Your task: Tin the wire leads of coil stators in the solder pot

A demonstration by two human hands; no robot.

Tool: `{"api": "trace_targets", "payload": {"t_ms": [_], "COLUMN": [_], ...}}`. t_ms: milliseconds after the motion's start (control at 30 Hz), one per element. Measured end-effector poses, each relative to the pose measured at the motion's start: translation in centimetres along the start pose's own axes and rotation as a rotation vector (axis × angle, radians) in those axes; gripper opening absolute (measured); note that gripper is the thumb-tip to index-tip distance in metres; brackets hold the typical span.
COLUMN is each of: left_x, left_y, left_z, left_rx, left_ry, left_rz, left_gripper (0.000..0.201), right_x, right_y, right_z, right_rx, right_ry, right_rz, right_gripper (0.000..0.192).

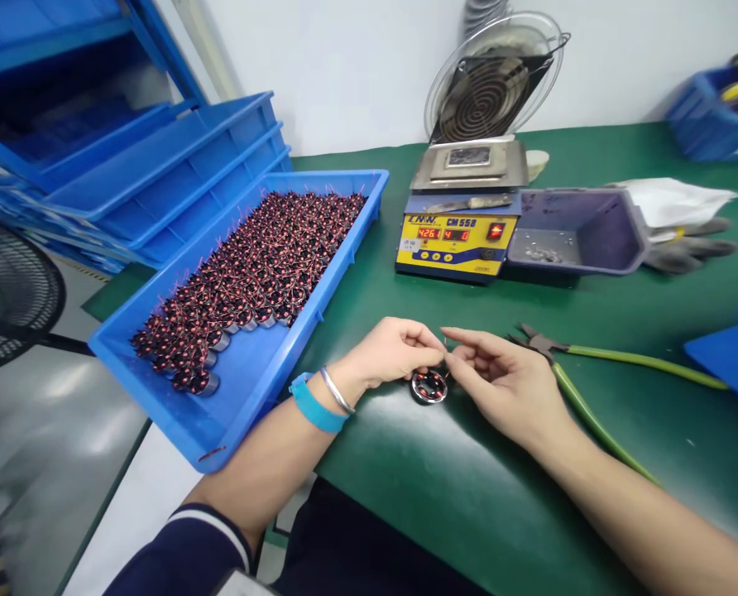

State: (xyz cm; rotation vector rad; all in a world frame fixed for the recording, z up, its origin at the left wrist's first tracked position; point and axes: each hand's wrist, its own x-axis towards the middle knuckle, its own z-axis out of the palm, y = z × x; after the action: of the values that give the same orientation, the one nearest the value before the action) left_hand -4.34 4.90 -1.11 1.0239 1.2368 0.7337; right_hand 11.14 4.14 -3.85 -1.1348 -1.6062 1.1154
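Observation:
A small round motor stator (429,387), with a silver rim and copper windings on a black core, is just above or on the green tabletop between my hands. My left hand (397,352) has its fingers curled in a pinch at the stator's thin copper wire ends. Thumb and forefinger of my right hand (499,372) come together from the other side around the same wire. The fingers partly hide the wire. Just right of my right hand lie long cutting pliers (558,352) with green handles, their jaws spread.
Left, a blue tray (337,285) holds many similar stators with red wires. Behind my hands stands a yellow and blue solder pot (452,240) with lit digits, beside a purple bin (617,236), gloves (685,252) and a round-guarded fan (486,91). More blue trays (176,165) are stacked left.

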Motion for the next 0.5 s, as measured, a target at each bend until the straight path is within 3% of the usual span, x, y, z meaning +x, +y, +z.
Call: {"api": "trace_targets", "payload": {"t_ms": [167,500], "left_x": [-0.2,0.1], "left_y": [0.3,-0.2], "left_z": [0.2,-0.6], "left_rx": [0.000,-0.060], "left_ry": [-0.013,-0.092], "left_rz": [-0.017,0.124], "left_gripper": [0.014,0.010], "right_x": [-0.3,0.2], "right_y": [-0.6,-0.1], "right_z": [-0.3,-1.0], "right_rx": [-0.092,-0.160], "right_ry": [0.023,0.014], "right_rz": [-0.088,-0.021], "right_gripper": [0.014,0.019]}}
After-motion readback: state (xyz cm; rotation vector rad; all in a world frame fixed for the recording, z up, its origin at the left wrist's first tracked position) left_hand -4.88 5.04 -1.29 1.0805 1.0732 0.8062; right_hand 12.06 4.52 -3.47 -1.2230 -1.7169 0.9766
